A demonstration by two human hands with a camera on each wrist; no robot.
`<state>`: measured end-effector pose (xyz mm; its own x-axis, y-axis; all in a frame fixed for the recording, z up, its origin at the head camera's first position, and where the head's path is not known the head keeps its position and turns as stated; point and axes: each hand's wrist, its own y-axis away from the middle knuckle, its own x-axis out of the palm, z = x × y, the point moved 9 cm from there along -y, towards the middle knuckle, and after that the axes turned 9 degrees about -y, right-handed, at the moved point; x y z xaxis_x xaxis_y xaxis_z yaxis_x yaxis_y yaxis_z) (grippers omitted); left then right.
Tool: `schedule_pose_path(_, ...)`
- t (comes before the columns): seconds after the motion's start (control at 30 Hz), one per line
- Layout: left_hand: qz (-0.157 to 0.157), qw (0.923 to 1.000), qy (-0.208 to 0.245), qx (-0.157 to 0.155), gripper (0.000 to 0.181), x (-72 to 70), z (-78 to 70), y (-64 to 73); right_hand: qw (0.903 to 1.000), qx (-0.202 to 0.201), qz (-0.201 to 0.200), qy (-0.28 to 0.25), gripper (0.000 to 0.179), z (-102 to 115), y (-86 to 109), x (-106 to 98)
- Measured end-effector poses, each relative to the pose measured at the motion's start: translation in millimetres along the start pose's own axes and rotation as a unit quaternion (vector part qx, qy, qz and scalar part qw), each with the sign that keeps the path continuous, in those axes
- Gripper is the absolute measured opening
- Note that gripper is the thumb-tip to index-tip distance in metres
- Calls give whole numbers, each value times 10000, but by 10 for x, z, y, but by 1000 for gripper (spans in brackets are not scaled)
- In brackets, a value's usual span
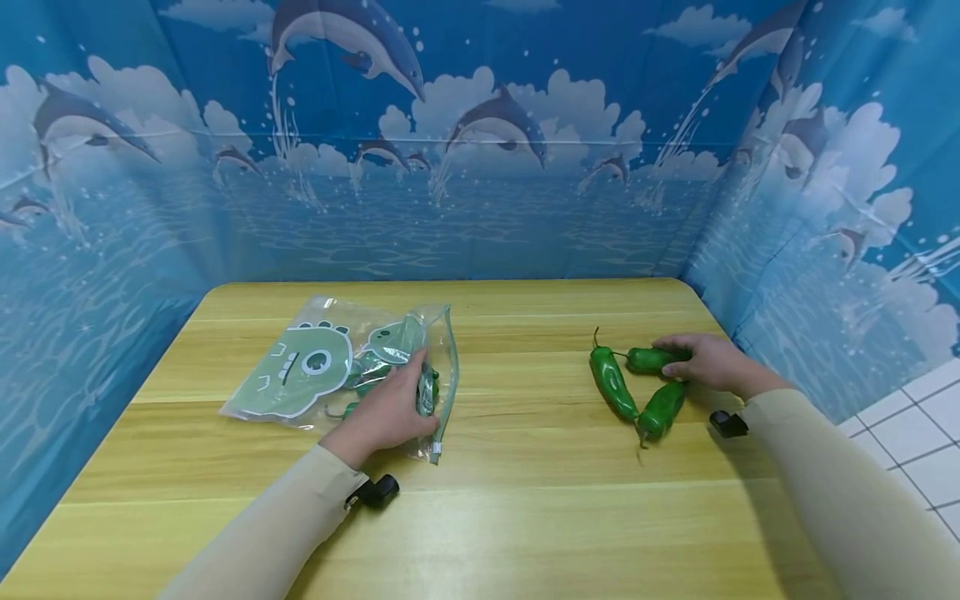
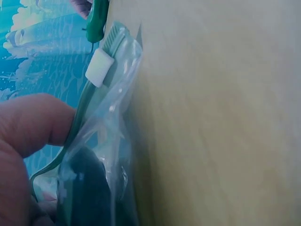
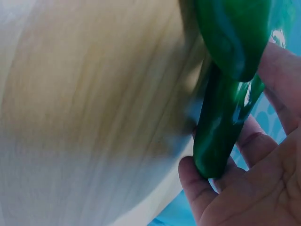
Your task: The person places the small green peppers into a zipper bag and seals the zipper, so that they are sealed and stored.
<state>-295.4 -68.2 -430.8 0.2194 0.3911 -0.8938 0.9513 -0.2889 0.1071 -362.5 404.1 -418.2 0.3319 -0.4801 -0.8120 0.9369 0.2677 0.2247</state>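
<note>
A clear zip bag with a green cartoon monster print lies flat on the left half of the table, with green peppers showing through it. My left hand rests over its mouth end and holds the bag by the zip edge. In the left wrist view the thumb touches the green zip strip, near the white slider. At the right, my right hand grips a green pepper, its fingers around one end. Two more green peppers lie just beside it.
The wooden table stands against a blue dolphin-print curtain at the back and sides. White floor tiles show at the far right. Each wrist carries a small black camera.
</note>
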Motion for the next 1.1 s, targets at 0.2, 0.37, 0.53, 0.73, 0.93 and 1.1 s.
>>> schedule_pose_path(0.2, 113, 9999, 17, 3, 120, 1, -21, 13, 9996, 118, 30, -253, 63, -63, 10, 3)
schedule_pose_path(0.37, 142, 9996, -215, 106, 120, -25, -84, 34, 9994, 163, 46, -307, 68, -143, -9, 11)
schedule_pose_path(0.53, 101, 9976, -588, 355, 120, -74, -181, 41, 9995, 220, 61, -220, 71, -210, -20, 10)
schedule_pose_path(0.73, 182, 9962, -698, 486, 123, -120, -196, 40, 9989, 268, 174, -341, 71, -208, -8, 28)
schedule_pose_path(0.93, 318, 9955, -700, 559, 120, -138, -112, 27, 9985, 304, 275, -353, 70, -191, 4, 17)
schedule_pose_path(1.1, 351, 9945, -754, 637, 119, -106, -41, 8, 9972, 340, 369, -559, 70, -203, 5, 34)
